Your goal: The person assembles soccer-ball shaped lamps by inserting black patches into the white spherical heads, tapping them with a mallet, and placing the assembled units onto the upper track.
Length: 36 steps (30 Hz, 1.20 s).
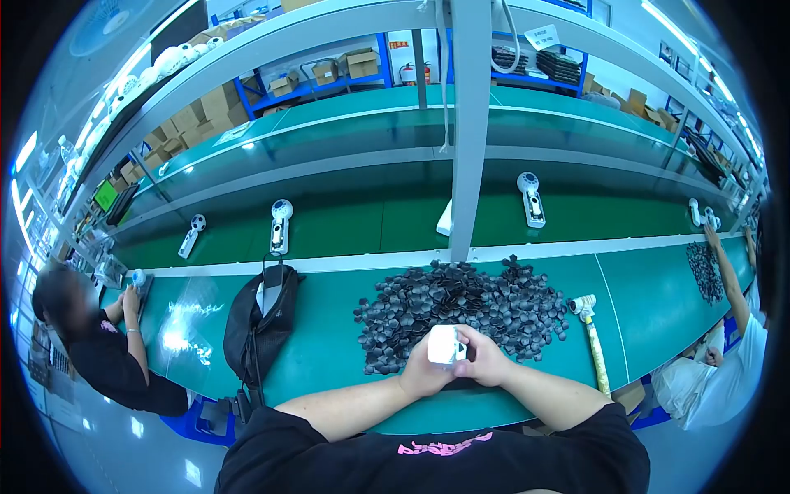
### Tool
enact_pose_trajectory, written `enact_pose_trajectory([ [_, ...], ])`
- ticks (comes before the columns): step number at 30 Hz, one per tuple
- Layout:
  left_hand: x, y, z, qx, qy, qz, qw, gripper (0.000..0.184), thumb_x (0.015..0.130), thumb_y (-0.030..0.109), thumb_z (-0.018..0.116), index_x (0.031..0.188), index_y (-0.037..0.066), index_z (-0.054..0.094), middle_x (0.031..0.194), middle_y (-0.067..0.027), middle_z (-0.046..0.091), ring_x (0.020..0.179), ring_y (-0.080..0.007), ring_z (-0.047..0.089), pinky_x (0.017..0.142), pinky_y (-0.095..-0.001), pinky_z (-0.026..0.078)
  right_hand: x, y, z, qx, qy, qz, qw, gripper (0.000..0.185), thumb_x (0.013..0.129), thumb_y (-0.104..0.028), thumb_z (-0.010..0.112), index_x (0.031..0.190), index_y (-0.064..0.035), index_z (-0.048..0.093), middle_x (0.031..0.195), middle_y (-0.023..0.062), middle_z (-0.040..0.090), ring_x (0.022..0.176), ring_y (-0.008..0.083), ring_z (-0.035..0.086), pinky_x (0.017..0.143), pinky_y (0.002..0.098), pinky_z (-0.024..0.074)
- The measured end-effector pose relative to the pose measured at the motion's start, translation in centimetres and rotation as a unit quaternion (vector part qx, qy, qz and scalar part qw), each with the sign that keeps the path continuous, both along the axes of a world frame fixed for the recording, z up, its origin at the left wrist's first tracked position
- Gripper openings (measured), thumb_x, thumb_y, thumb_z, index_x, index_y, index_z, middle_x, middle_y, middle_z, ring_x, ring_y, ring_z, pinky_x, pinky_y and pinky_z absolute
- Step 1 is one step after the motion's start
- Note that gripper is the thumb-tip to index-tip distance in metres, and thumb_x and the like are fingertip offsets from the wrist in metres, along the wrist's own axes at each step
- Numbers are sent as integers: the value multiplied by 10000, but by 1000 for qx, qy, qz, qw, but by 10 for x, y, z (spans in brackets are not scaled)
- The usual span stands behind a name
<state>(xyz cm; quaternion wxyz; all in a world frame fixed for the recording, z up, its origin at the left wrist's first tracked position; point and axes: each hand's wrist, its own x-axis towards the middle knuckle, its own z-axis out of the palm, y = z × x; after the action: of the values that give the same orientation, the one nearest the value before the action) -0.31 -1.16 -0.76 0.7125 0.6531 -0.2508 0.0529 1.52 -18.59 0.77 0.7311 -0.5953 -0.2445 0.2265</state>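
Observation:
Between my hands is a white plastic housing (445, 343), held up over the near edge of the green worktable. My left hand (420, 376) is closed around its left side and lower end. On the other side my right hand (484, 359) grips it, fingers curled against its edge. A dark spot shows on the housing's right side; its lower part is hidden by my fingers. Just behind my hands, a wide heap of small black flower-shaped pieces (444, 296) covers the tabletop.
A hammer (594, 346) with a yellowish handle lies right of the heap. A black bag (260, 325) sits to the left. Several white ball-headed devices, including one device (532, 202), rest on the green conveyor (378, 222) behind a grey post (470, 123). Co-workers sit at both sides.

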Motion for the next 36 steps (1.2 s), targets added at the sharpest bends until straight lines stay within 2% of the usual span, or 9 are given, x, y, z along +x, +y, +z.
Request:
enact_pose_trajectory([
  [2, -6, 2, 0, 7, 20, -6, 1000, 450, 760, 95, 797, 1147, 25, 579, 1084, -100, 626, 1022, -222, 631, 878, -341, 500, 1, -5, 6, 6, -1, -10, 1000, 843, 732, -433, 864, 1337, 20, 491, 1271, 112, 572, 1217, 205, 536, 1026, 355, 440],
  [5, -10, 5, 13, 16, 48, -17, 999, 485, 751, 121, 827, 1156, 24, 577, 1080, -91, 624, 1028, -197, 623, 897, -334, 495, 22, -35, 29, -236, -348, -35, 907, 674, 748, -456, 823, 1204, -3, 619, 1104, 124, 651, 1137, 267, 589, 947, 373, 489],
  [9, -28, 19, 35, 110, 178, -81, 975, 631, 723, 135, 858, 1261, 5, 556, 1141, -103, 627, 1080, -186, 608, 953, -338, 479, 38, -55, 34, -281, -384, -212, 854, 535, 738, -433, 802, 1076, -32, 699, 926, 123, 668, 991, 303, 621, 873, 389, 508],
  [12, -41, 32, 33, 160, 192, -110, 962, 752, 707, 137, 869, 1360, 8, 521, 1232, -119, 615, 1149, -184, 581, 1007, -343, 451, 42, -53, 40, -484, -411, -317, 705, 397, 746, -348, 782, 1004, -50, 727, 832, 105, 655, 873, 291, 626, 836, 389, 507],
  [22, -46, 54, 21, 88, 185, -25, 979, 651, 671, 167, 887, 1245, 34, 610, 1167, -63, 637, 1097, -168, 590, 980, -343, 460, 63, -48, 11, -497, -503, -230, 669, 72, 762, -168, 667, 797, -113, 699, 824, 92, 627, 846, 307, 598, 813, 422, 478],
  [27, -40, 58, 23, -30, 343, -122, 931, 551, 748, 42, 806, 1258, 36, 597, 1034, -84, 632, 780, -127, 649, 626, -265, 561, 55, -53, 32, -368, -339, -377, 780, 200, 934, -156, 658, 1092, -44, 704, 934, 87, 690, 871, 189, 657, 774, 309, 521],
  [30, -33, 59, 27, -1, 360, -154, 920, 514, 774, 47, 792, 1251, 45, 602, 1007, -74, 622, 752, -131, 651, 611, -264, 567, 46, -65, 50, -239, -180, -446, 844, 90, 946, -82, 631, 1000, -26, 677, 713, -11, 626, 612, 49, 559, 542, 203, 435],
  [33, -33, 59, 27, 14, 359, -155, 920, 506, 780, 62, 796, 1247, 52, 604, 1006, -70, 617, 755, -126, 650, 609, -257, 565, 23, -75, 68, -76, -70, -446, 889, 92, 976, -78, 610, 995, -5, 663, 673, 17, 595, 533, 68, 513, 472, 207, 388],
  [36, -37, 56, 25, 18, 348, -160, 924, 497, 784, 74, 800, 1242, 58, 608, 1011, -66, 612, 758, -119, 646, 597, -249, 559, 2, -99, 63, -98, -51, -393, 913, 188, 966, -103, 619, 1114, 7, 655, 804, 47, 644, 695, 115, 591, 628, 245, 466],
])
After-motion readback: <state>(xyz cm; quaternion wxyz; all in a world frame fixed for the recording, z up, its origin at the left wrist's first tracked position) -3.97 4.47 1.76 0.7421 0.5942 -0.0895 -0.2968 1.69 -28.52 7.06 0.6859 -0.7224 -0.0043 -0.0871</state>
